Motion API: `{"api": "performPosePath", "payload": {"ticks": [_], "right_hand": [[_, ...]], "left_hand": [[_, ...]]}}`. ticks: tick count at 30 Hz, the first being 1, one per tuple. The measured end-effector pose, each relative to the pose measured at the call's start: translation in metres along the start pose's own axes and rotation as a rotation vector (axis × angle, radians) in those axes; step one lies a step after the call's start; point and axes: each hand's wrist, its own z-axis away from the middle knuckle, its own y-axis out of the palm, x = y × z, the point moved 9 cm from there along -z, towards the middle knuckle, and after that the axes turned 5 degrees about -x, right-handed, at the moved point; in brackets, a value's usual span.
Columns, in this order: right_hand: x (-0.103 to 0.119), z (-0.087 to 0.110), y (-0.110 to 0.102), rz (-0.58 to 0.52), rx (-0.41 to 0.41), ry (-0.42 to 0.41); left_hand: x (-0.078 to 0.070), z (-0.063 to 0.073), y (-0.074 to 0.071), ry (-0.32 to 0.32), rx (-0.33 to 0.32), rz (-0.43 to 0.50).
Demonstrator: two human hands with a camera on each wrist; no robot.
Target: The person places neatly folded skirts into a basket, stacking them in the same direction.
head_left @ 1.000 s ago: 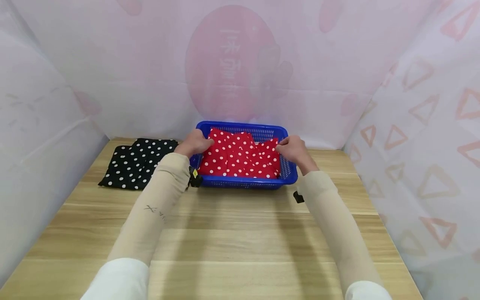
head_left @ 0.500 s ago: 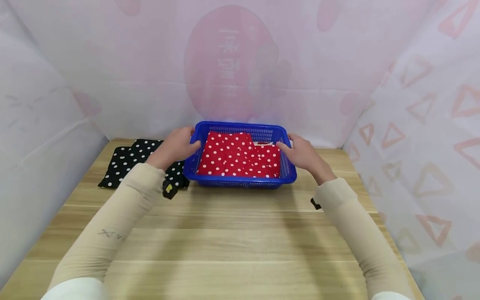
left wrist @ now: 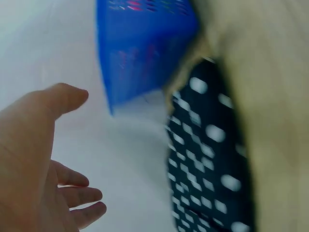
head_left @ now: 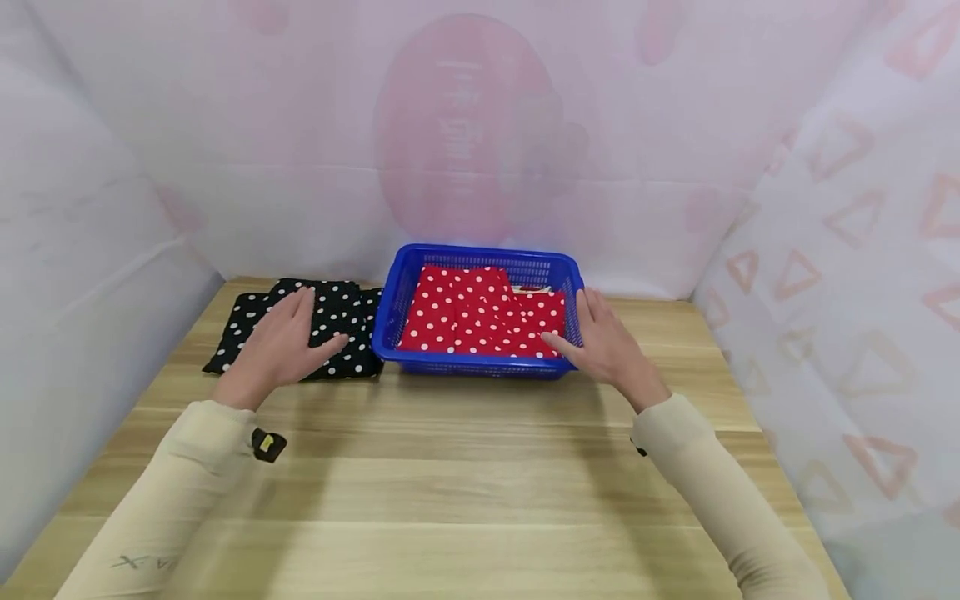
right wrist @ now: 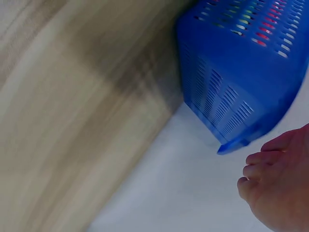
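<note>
A blue plastic basket (head_left: 480, 360) stands at the back of the table, holding red cloth with white dots (head_left: 472, 312). Left of it lies a folded black cloth with white dots (head_left: 341, 321). In the head view my left hand (head_left: 277, 346) is above the black cloth's front part, fingers straight and thumb spread; whether it touches the cloth I cannot tell. The left wrist view has that hand (left wrist: 29, 140) with nothing in its fingers. My right hand (head_left: 611, 350) is at the basket's right end, fingers extended; the right wrist view puts it (right wrist: 285, 179) apart from the basket wall.
The wooden table (head_left: 465, 483) extends in front of the basket. White patterned sheets enclose it at the back (head_left: 300, 200), left and right. Something pale (head_left: 531, 289) shows behind the red cloth in the basket.
Both hands have let go of the red cloth, which lies lower in the basket. My left hand has moved left over the black cloth; my right hand has shifted right and nearer.
</note>
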Motion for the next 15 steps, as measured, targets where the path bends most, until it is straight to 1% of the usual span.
{"api": "performPosePath", "payload": {"ticks": [4,8,11,15], "right_hand": [[-0.003,0.002,0.01,-0.001,0.013,0.01],[-0.003,0.002,0.017,0.0,0.013,0.013],[-0.002,0.0,0.02,0.007,0.013,0.008],[-0.002,-0.003,0.023,0.014,0.023,-0.004]], "left_hand": [[0.027,0.011,0.015,-0.04,0.016,-0.044],[0.054,0.02,0.029,-0.1,0.025,-0.048],[0.072,0.027,0.036,-0.125,0.007,-0.033],[0.091,0.032,0.042,-0.153,-0.014,-0.011]]}}
